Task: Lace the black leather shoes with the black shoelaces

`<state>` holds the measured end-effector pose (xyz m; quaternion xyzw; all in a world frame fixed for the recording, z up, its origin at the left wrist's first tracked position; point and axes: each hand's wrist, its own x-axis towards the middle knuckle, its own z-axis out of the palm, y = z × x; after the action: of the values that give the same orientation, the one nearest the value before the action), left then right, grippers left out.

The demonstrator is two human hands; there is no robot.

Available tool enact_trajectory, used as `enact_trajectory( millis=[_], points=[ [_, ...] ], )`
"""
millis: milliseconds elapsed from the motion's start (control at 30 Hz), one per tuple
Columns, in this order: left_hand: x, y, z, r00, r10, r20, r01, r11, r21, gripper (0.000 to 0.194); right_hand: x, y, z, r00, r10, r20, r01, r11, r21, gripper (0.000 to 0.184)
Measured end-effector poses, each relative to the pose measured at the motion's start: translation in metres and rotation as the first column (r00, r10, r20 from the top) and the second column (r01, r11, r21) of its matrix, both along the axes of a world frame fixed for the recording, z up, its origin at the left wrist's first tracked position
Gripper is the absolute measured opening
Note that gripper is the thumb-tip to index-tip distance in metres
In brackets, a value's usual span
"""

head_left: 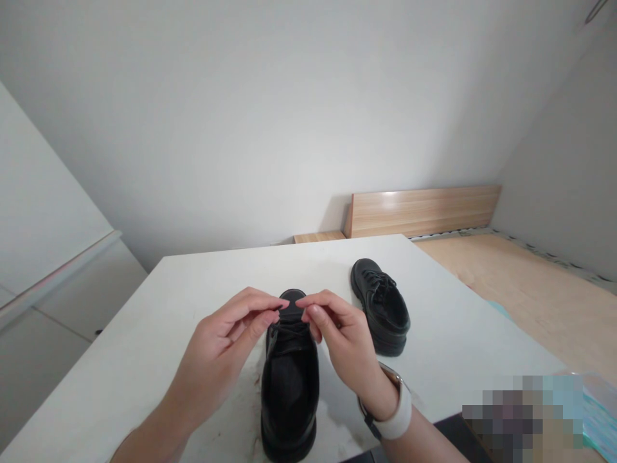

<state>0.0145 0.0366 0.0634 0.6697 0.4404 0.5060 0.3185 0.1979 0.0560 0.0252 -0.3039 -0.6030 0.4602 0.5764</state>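
A black lace-up shoe [290,386] stands on the white table [144,334] right in front of me, toe pointing away. My left hand [226,341] and my right hand [337,334] hover over its laces, each with fingers pinched together near the toe end. The lace itself is too thin and dark to make out between the fingertips. A white watch band sits on my right wrist. A second black shoe [382,305] rests on the table further back to the right, untouched.
A light wooden bed frame [424,211] with a bare board base lies beyond the table to the right. White walls close in behind and on the left. A blurred patch covers the lower right corner.
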Motion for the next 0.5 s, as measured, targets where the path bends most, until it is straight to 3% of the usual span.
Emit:
enact_trajectory(
  millis=[67,267,500],
  points=[
    [-0.004,0.0,-0.006,0.999,-0.016,0.033,0.017,0.999,-0.037,0.015,0.003,0.0,-0.006,1.0,-0.005,0.007,0.005,0.999,-0.048,0.031],
    [-0.013,0.005,-0.023,0.9,-0.108,0.423,0.205,0.96,-0.191,0.022,0.012,0.001,-0.009,0.993,-0.094,-0.065,0.094,0.996,-0.007,0.051],
    [-0.042,0.015,-0.049,0.908,0.103,0.407,-0.013,0.976,-0.217,0.022,0.032,0.008,-0.023,0.954,-0.293,-0.062,0.295,0.955,0.024,0.049]
  ],
)
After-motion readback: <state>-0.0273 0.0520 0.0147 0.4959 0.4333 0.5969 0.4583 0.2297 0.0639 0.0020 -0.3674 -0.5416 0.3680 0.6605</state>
